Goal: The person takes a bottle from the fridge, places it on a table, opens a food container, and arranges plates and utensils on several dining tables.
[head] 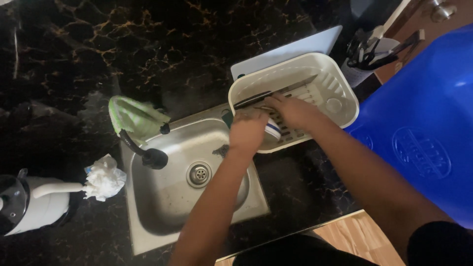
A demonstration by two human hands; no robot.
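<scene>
- Two bare hands met over the near-left corner of a cream plastic dish rack [340,86] that sat on the dark marbled tabletop [74,59], just right of a steel sink [162,197].
- The left hand [248,132] was curled around a white cup with a blue band [272,131], holding it at the rack's edge, partly above the sink.
- The right hand [291,109] lay inside the rack, fingers bent down beside the cup; whether it pinched anything could not be told.
- A long dark-handled knife [276,92] rested across the rack's slatted floor, just behind both hands.
- A pale cutting board [295,47] stood out from behind the rack.
- A black faucet [145,152] arched over the sink basin, with a green cloth [135,116] draped at its base.
- A white kettle [34,204] stood at the far left, its spout stuffed with crumpled white paper [104,178].
- A blue plastic tub [428,123] filled the right side, and a holder of dark utensils [367,56] stood beyond the rack.
</scene>
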